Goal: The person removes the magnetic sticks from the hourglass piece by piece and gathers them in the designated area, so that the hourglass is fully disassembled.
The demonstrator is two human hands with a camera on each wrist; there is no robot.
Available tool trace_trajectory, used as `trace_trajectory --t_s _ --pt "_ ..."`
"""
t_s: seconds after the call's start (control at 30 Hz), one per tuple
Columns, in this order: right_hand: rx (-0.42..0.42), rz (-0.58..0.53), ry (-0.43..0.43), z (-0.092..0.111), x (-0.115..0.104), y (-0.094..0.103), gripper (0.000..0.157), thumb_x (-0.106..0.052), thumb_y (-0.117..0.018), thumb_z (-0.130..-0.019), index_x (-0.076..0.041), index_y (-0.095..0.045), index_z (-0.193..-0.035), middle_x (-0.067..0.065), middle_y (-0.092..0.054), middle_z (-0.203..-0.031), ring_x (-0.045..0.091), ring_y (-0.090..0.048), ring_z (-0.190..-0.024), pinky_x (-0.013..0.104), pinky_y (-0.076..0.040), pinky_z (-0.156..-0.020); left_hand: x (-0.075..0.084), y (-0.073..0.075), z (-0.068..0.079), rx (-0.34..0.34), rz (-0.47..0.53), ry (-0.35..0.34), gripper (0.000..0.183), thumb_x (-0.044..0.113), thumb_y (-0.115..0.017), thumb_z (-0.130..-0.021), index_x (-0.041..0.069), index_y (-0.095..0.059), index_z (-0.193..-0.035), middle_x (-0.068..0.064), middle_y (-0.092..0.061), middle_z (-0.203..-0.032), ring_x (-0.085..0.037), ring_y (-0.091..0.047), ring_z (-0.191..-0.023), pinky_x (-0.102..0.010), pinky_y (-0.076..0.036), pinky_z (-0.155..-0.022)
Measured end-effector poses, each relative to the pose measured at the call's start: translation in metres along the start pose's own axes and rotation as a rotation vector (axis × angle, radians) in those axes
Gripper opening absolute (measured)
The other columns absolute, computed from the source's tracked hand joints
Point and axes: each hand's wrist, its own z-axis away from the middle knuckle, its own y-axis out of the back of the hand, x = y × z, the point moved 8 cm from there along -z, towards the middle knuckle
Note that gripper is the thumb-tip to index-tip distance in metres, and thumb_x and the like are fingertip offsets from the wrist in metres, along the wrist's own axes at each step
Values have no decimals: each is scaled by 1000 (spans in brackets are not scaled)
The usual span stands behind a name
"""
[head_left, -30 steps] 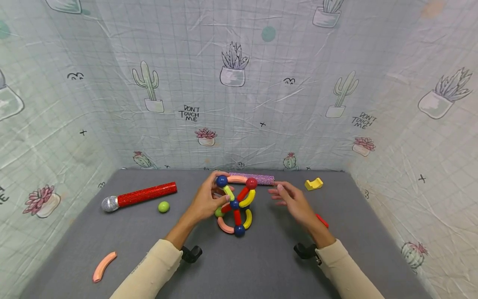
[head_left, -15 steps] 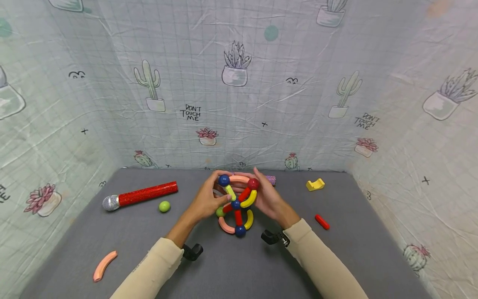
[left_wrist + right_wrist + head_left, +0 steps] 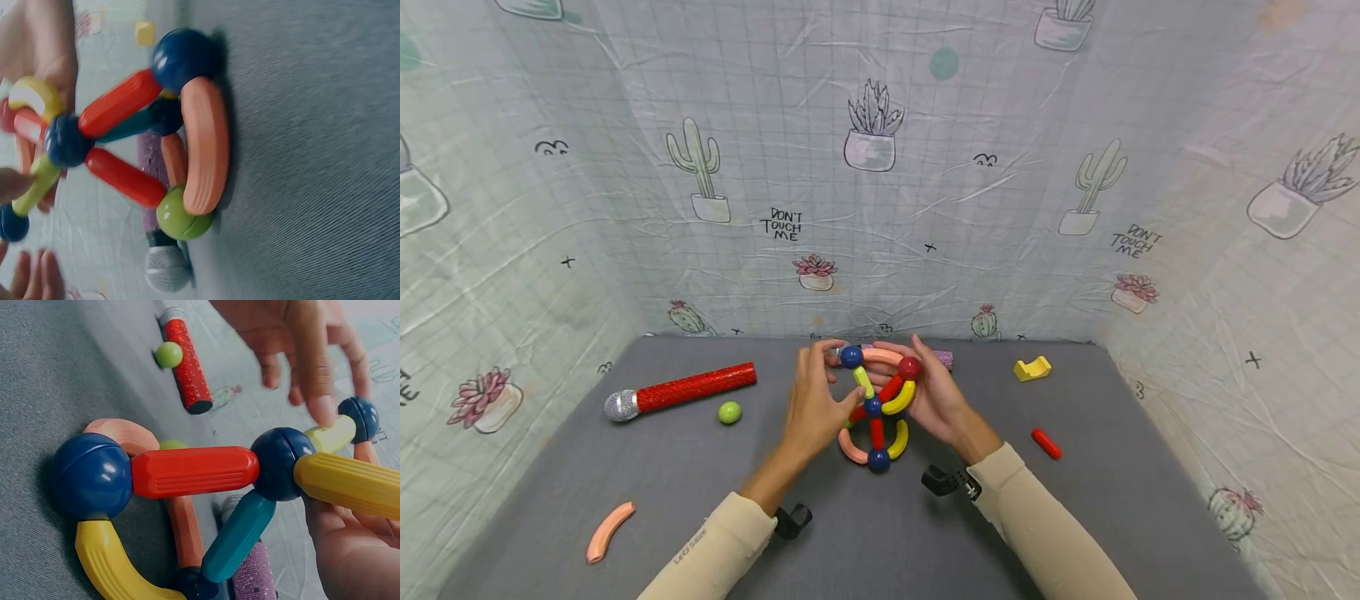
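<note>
A magnetic ball-and-stick model stands on the table, its lower ring made of curved sticks point(image 3: 207, 147) and balls point(image 3: 185, 224). Above a central blue ball point(image 3: 872, 407), an upper part carries a red ball point(image 3: 909, 368) and a dark blue ball point(image 3: 852, 357), joined by a peach curved stick point(image 3: 882, 357). My left hand point(image 3: 812, 400) is at the model's left; its thumb touches the lime stick point(image 3: 334, 434), while its fingers are spread apart from the upper blue ball. Behind the upper right side, my right hand point(image 3: 936, 396) is cupped with fingers extended, partly hidden by the model.
A red glitter microphone point(image 3: 696, 386) and a green ball point(image 3: 729, 412) lie left, with a peach curved stick point(image 3: 610, 532) nearer. Behind the model is a purple glitter microphone point(image 3: 943, 360). A yellow block point(image 3: 1032, 369) and a red stick point(image 3: 1047, 443) lie right.
My right hand has come in from the right to behind the model's upper part. My left hand has loosened its hold on the upper left corner, its fingers lifting away.
</note>
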Motion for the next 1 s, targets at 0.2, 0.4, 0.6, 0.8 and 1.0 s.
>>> trace_trajectory --t_s 0.2,0.4,0.6,0.8,1.0 --pt "17 20 45 4 -1 -1 73 -58 -34 -113 -7 -33 -165 13 -48 -165 23 -64 -136 37 -54 -111 39 -10 23 121 -184 -276 40 24 -90 -85 15 -70 -118 -5 -60 -105 -19 -58 -91 -32 -54 -72" --pt "42 50 86 6 0 -1 71 -57 -37 -113 -6 -38 -163 13 -48 -164 17 -67 -129 32 -55 -109 61 -35 34 93 -305 -426 43 38 -93 -83 18 -72 -115 2 -71 -107 -17 -63 -90 -30 -59 -74" --pt "59 59 110 7 -1 -2 68 -54 -36 -114 -5 -40 -161 15 -52 -161 21 -64 -135 31 -53 -111 66 -44 34 134 -379 -456 43 35 -92 -84 16 -69 -114 1 -72 -102 -17 -66 -84 -29 -58 -67" --pt "52 56 105 7 -1 -2 70 -55 -36 -114 -5 -39 -162 11 -56 -158 21 -64 -133 31 -54 -109 66 -44 30 87 -345 -428 37 28 -89 -84 17 -70 -113 2 -71 -101 -16 -63 -84 -29 -56 -67" --pt "57 93 103 7 -1 -2 71 -57 -35 -113 -5 -40 -161 9 -57 -156 17 -68 -124 31 -56 -106 63 -44 30 -21 -301 -413 35 26 -85 -85 19 -72 -117 2 -69 -105 -15 -62 -91 -30 -57 -76"
